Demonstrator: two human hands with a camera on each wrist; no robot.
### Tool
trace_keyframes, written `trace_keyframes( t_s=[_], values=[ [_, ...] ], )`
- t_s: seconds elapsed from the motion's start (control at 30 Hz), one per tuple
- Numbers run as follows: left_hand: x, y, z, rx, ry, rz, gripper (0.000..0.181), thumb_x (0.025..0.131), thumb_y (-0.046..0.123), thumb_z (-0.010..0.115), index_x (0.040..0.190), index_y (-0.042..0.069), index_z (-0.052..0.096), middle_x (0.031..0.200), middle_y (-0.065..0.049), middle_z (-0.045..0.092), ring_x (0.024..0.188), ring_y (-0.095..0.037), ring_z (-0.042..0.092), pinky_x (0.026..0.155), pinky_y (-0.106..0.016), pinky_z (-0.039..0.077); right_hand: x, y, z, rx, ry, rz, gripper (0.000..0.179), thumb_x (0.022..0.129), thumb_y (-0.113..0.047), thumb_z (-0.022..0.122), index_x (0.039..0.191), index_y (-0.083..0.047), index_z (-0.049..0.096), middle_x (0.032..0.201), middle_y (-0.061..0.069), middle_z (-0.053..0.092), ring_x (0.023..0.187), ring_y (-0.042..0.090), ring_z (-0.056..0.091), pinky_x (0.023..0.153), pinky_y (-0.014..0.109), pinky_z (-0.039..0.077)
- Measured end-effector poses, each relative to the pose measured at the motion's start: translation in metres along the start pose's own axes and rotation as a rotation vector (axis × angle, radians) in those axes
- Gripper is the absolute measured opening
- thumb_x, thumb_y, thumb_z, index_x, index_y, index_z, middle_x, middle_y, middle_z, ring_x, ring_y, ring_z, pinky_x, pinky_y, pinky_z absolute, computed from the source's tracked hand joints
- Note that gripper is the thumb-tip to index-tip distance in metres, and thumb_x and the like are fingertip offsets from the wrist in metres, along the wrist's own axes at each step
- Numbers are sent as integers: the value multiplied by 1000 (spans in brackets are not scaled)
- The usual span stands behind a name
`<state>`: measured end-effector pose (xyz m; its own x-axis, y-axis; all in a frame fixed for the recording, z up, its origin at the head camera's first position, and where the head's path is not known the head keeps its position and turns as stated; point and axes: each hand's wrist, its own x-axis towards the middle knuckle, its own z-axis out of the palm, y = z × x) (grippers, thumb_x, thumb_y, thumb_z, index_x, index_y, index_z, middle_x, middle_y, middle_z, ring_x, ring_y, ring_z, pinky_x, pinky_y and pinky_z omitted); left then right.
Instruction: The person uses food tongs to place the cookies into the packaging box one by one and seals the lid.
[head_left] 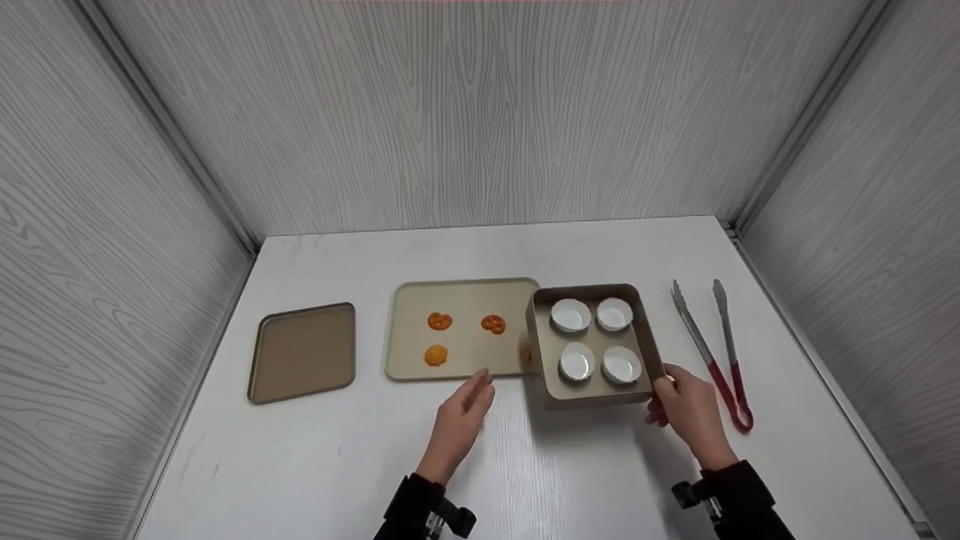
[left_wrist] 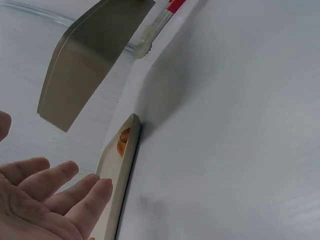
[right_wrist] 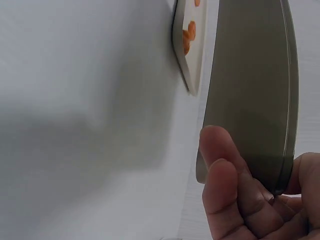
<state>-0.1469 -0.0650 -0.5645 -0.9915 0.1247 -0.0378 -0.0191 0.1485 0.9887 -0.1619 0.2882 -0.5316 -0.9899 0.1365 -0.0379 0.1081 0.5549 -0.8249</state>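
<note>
A square brown baking pan [head_left: 555, 394] holding several white fluted cups [head_left: 621, 365] is held above the table by my right hand [head_left: 691, 409]. In the right wrist view, the thumb and fingers [right_wrist: 222, 200] grip the pan's side near a corner. My left hand [head_left: 459, 420] is off to the left of the pan, its fingers extended and touching nothing. Just beyond it lies a flat beige tray [head_left: 465, 292] bearing two orange pretzel-shaped pieces [head_left: 440, 321] and a round orange piece [head_left: 436, 355]. The raised pan covers the tray's right end and partly hides another orange piece.
On the left lies a smaller brown square tray [head_left: 307, 349]. Red-handled metal tongs [head_left: 731, 367] rest at the right, spread apart, close to my right hand. Grey wood-grain panels [head_left: 480, 112] enclose the white table [head_left: 300, 457] at the back and both sides.
</note>
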Motion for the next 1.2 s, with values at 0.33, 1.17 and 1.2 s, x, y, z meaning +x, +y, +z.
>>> trace_keyframes(
  t_s=[0.33, 1.17, 1.2],
  values=[
    [2, 8, 8, -166, 36, -34, 76, 106, 45, 53, 166, 16, 16, 171, -9, 16, 155, -33, 19, 125, -47, 25, -29, -20, 36, 61, -52, 7, 40, 98, -4, 45, 134, 3, 62, 68, 11, 68, 55, 23, 68, 53, 42, 60],
    [-9, -11, 10, -130, 324, -86, 67, 99, -1, 43, 163, 5, 22, 167, -13, 25, 152, -26, 28, 121, -43, 29, -76, -29, 88, -47, -179, -143, 37, 100, -2, 49, 133, 9, 59, 61, -1, 62, 49, 12, 60, 44, 23, 49],
    [-9, -11, 10, -124, 337, -93, 67, 99, -3, 42, 162, 4, 23, 167, -13, 26, 151, -27, 29, 121, -44, 29, -77, -28, 89, -48, -189, -145, 37, 100, -3, 49, 134, 9, 59, 62, -1, 62, 49, 12, 61, 44, 23, 49]
  ],
)
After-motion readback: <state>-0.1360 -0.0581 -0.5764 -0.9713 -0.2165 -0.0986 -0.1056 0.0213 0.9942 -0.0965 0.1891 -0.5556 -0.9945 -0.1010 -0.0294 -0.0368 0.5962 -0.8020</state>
